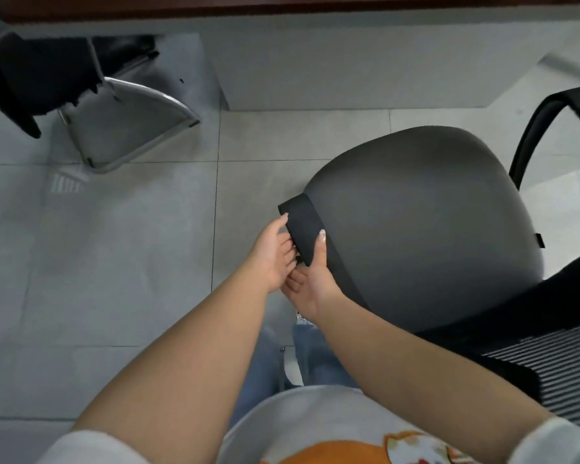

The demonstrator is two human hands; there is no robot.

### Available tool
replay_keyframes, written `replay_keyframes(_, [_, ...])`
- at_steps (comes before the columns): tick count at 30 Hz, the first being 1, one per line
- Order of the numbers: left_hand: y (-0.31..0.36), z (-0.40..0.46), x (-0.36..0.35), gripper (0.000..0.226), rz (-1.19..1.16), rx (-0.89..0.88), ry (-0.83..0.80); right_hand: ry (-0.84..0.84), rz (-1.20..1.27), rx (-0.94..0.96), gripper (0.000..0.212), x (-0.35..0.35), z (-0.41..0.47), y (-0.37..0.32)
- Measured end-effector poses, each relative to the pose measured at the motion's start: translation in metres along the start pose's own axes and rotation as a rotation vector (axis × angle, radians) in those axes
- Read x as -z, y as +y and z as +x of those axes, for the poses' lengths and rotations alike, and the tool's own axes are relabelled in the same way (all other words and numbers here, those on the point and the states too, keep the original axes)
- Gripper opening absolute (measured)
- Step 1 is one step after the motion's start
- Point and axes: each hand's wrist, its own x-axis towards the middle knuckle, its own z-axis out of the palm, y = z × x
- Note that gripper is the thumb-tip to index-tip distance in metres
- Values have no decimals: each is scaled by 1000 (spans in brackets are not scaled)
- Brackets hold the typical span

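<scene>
right hand [312, 279] gripping black armrest [300, 224], left hand [271, 257] touching it

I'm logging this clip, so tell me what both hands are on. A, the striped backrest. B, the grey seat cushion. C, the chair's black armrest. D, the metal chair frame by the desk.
C: the left hand and the right hand meet at the black armrest beside the grey seat. The right thumb lies over its top and the left fingers touch its outer side.
</scene>
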Motion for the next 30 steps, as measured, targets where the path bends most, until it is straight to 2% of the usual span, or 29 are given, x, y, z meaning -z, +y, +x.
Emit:
replay_keyframes(3, [17,10,1,71,25,27,-30,18,-7,34,77,-13,5,-3])
replay_keyframes(8, [48,31,1,62,36,33,-88,36,41,94,72,-44,16,-17])
replay_keyframes(15, [99,55,1,65,148,93,-202,119,248,229,84,-86,31,-34])
replay_keyframes(21, [132,57,-3,60,353,84,-254,276,176,324,92,-118,38,-43])
replay_keyframes(26, [129,42,0,50,560,-4,-303,286,136,353,75,-119,10,-44])
replay_keyframes(30, [122,24,7,38,537,-86,-349,363,42,422,59,-114,-14,-43])
